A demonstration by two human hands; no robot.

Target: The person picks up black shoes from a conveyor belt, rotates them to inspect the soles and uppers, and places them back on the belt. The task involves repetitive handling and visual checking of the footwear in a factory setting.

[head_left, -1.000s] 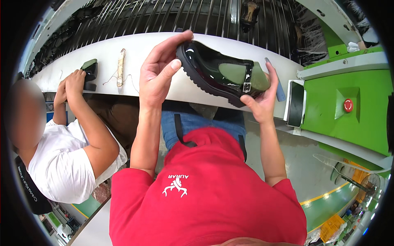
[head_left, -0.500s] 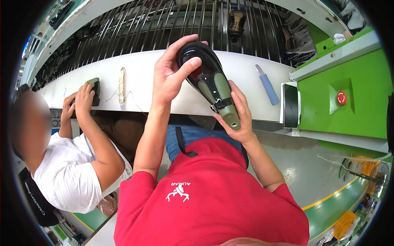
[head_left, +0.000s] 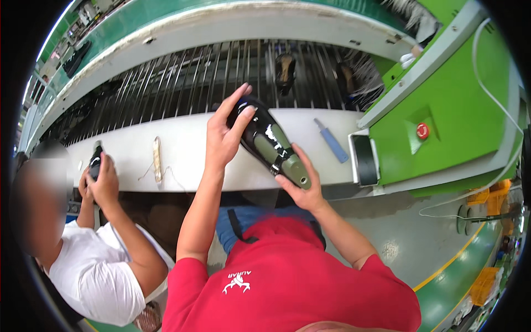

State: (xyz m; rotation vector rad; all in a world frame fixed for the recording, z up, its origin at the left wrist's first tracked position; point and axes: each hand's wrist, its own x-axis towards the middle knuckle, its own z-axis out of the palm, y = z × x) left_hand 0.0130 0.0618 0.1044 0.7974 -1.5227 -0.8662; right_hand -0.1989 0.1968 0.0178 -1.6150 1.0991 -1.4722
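Note:
A glossy black shoe (head_left: 255, 123) with a green shoe last (head_left: 292, 166) inside it is held over the white ledge, slanting from upper left to lower right. My left hand (head_left: 222, 133) is closed round the toe end, thumb on top. My right hand (head_left: 305, 185) grips the heel end, where the last's round hole shows. To the right on the ledge lies a blue-handled knife (head_left: 333, 145). A pale stick wound with thread (head_left: 157, 161) lies left of my left arm.
A person in white at the left holds another dark shoe (head_left: 95, 161). Beyond the white ledge (head_left: 199, 145) runs a bed of metal rods (head_left: 221, 77), with a shoe (head_left: 285, 73) on it. A green machine housing (head_left: 448, 138) with a red button (head_left: 422, 130) stands at the right.
The whole view has shifted, showing more of the far side. The shoe has rolled slightly in my hands, which keep their hold. The person at the left has tipped their shoe more upright.

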